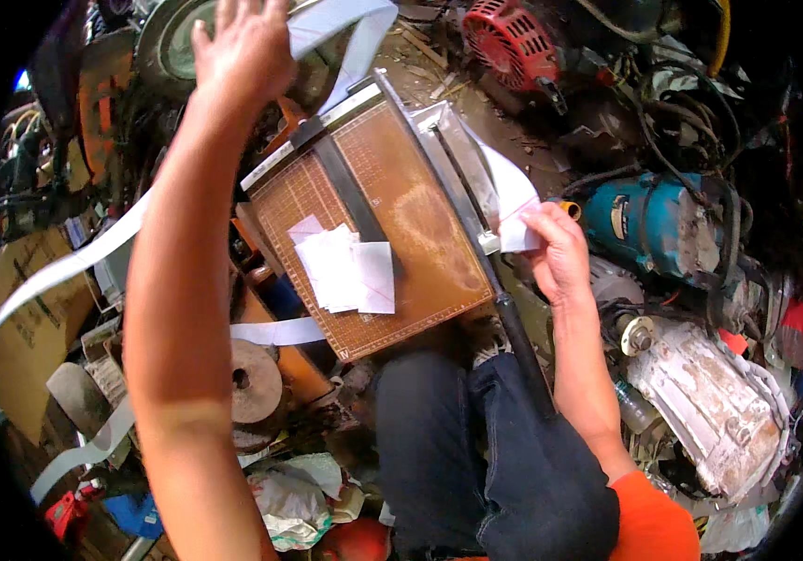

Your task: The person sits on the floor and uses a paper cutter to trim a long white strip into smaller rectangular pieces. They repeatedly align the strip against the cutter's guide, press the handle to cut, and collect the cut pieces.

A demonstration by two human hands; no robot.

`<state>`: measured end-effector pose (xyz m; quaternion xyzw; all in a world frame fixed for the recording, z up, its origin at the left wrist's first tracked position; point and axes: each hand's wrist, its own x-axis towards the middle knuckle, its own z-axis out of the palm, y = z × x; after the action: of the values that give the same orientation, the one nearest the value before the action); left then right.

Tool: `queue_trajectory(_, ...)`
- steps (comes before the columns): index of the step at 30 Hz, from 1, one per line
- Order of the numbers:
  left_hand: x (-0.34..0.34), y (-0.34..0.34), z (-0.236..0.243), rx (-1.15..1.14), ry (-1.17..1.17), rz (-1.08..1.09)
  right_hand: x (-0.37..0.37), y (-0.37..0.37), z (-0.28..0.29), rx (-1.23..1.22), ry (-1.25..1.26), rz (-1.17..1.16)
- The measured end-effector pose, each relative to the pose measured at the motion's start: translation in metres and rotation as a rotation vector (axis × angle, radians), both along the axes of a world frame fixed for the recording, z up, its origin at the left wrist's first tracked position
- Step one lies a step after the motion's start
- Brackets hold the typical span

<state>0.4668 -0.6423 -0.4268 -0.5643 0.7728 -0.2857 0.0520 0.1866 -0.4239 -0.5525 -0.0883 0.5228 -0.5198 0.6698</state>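
A brown gridded paper cutter (420,309) lies in front of my knees, its black-handled blade arm (525,360) along the right edge. Several small white paper pieces (336,271) are heaped on its board. At the cutter's right side, my right hand (559,251) pinches the end of a white paper strip (509,178) between thumb and fingers. My left hand (244,51) reaches to the far upper left with its fingers spread, partly cut off by the picture's top edge. Beside it loops a long white strip (359,56); whether they touch, I cannot tell.
A red round machine cover (511,45) lies at the far right of the cutter. Further right sit a teal motor (649,224) and a dirty white metal housing (710,402). On the left are a round grinding stone (257,381) and trailing white strips (65,271).
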Motion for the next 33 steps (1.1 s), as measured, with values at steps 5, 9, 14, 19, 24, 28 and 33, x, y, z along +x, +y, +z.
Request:
queue_trajectory(5, -0.057, 0.11, -0.035, 0.564, 0.967, 0.065, -0.01, -0.007, -0.002, 0.028, 0.013, 0.097)
queue_trajectory(9, -0.077, 0.213, -0.088, 1.031, 1.684, 0.413, 0.013, -0.005, 0.009, 0.03, -0.096, 0.187)
queue_trajectory(14, -0.099, 0.23, -0.089, 0.967, 2.104, 0.849, 0.014, -0.002, -0.001, 0.087, -0.321, 0.189)
queue_trajectory(19, -0.04, 0.245, -0.092, 0.874, 1.825, 0.744, 0.006, -0.029, 0.001, -0.17, -0.146, -0.326)
queue_trajectory(24, -0.051, 0.231, -0.088, 0.814, 1.688, 0.638, 0.005, -0.021, -0.005, -0.21, 0.056, -0.062)
queue_trajectory(28, -0.059, 0.233, -0.093, 0.613, 1.548, 0.461, 0.022, -0.007, -0.013, -0.181, 0.298, 0.312)
queue_trajectory(33, -0.043, 0.248, -0.087, 0.179, 0.959, 0.353, 0.017, -0.017, -0.023, -0.084, 0.191, 0.197)
